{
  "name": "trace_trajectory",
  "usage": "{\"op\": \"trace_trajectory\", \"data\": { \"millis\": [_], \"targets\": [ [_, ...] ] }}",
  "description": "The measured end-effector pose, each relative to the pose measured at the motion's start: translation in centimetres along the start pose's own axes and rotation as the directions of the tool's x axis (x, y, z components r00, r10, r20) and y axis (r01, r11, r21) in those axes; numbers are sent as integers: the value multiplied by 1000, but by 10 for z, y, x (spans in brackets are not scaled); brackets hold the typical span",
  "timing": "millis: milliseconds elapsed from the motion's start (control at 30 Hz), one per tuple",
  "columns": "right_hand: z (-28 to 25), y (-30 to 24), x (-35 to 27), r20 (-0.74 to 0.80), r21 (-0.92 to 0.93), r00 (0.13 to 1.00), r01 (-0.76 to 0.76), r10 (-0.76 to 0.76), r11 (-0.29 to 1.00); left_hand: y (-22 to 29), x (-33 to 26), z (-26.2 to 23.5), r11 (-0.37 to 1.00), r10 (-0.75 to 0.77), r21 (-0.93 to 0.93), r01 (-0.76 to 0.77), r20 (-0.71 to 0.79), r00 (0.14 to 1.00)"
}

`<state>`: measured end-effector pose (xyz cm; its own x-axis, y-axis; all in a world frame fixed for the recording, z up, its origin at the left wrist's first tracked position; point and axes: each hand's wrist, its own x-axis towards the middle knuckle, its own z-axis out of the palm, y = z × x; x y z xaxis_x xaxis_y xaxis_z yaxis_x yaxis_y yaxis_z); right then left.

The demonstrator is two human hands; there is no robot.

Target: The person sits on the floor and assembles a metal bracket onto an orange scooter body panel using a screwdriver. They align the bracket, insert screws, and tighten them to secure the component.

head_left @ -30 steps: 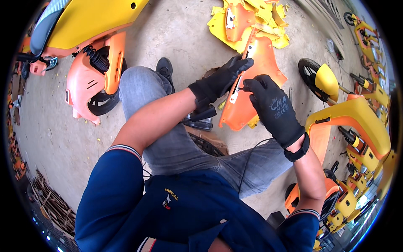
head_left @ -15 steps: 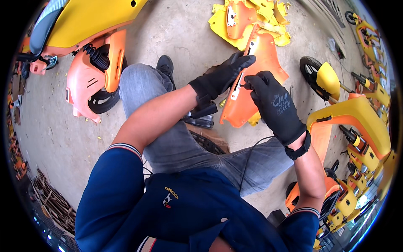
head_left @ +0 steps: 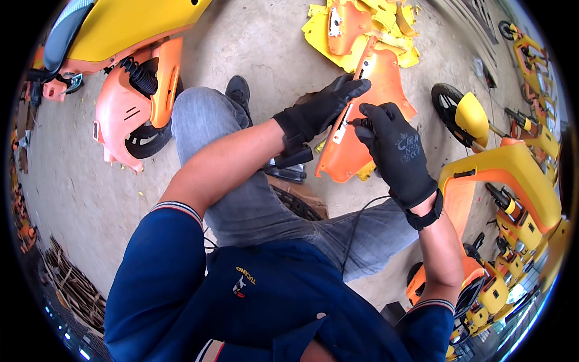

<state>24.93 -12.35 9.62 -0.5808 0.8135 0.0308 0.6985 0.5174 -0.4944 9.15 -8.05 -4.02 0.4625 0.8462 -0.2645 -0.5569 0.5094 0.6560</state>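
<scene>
An orange scooter body panel [head_left: 374,90] stands tilted in front of me, with a pale strip [head_left: 341,131] along its near edge. My left hand [head_left: 329,105], in a black glove, is closed on that edge, thumb on the near side and the other fingers hidden behind. My right hand [head_left: 395,151], also black-gloved, is closed beside the strip. Its thumb and fingertips pinch something small and dark that points at the strip; I cannot make out its kind.
Yellow and orange panels [head_left: 338,45] lie on the floor ahead. A yellow-and-orange scooter [head_left: 129,36] is at the left, a wheel with a yellow fender [head_left: 470,117] at the right. Several yellow scooters [head_left: 525,226] line the right side. A bundle of sticks [head_left: 72,283] lies lower left.
My right hand has rolled slightly at the strip, its fingers curling further round the small thing. My left hand keeps its hold on the panel, which has barely moved.
</scene>
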Motion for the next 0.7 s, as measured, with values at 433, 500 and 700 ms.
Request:
{"op": "trace_trajectory", "data": {
  "millis": [433, 500, 700],
  "targets": [
    [7, 7, -10, 17, -82, 992, -126, 128, 989, 4, -2, 4, 993, 100, 70, -100, 3, 995],
    [4, 3, -6, 5, -52, 999, -51, 52, 997, 4, -5, 6, 998, 48, 50, -48, -3, 999],
    [-4, 6, 1, 47, -36, 991, 128, -126, 991, 6, -3, 1, 998, 47, 37, -47, -22, 999]
  ]
}}
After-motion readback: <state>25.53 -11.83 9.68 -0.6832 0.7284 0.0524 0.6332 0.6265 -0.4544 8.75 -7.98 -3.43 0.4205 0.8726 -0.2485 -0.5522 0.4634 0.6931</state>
